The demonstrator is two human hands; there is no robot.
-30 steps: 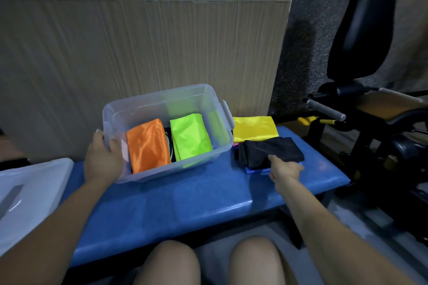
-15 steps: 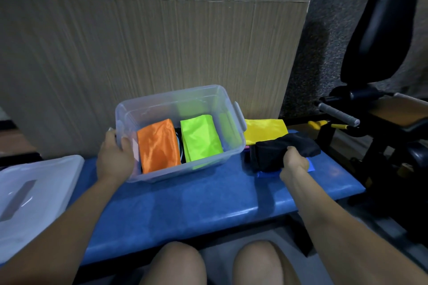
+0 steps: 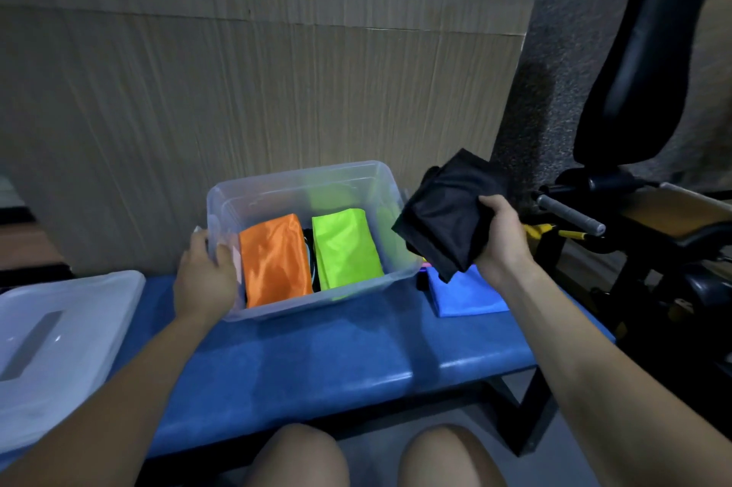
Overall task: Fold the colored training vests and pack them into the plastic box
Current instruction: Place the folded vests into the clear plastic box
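Note:
A clear plastic box (image 3: pixel 301 185) stands on the blue bench (image 3: pixel 336 360). Inside lie a folded orange vest (image 3: pixel 273 261) on the left and a folded lime-green vest (image 3: pixel 344 249) beside it, with something dark between them. My left hand (image 3: pixel 206 276) grips the box's near-left corner. My right hand (image 3: pixel 501 237) holds a folded black vest (image 3: pixel 447 213) in the air, just right of the box's right rim. A folded blue vest (image 3: pixel 463 296) lies on the bench under it. The yellow vest is hidden behind the black one.
The box's clear lid (image 3: pixel 55 352) lies on the bench's left end. A cardboard wall (image 3: pixel 277 90) rises behind the bench. Black gym equipment with a padded seat (image 3: pixel 641 51) and a metal bar (image 3: pixel 570 213) stands close on the right. My knees are below the bench's front edge.
My right hand has lifted the black vest off the pile on the bench and carried it up and left towards the box. The blue vest beneath is now uncovered. My left hand stays on the box.

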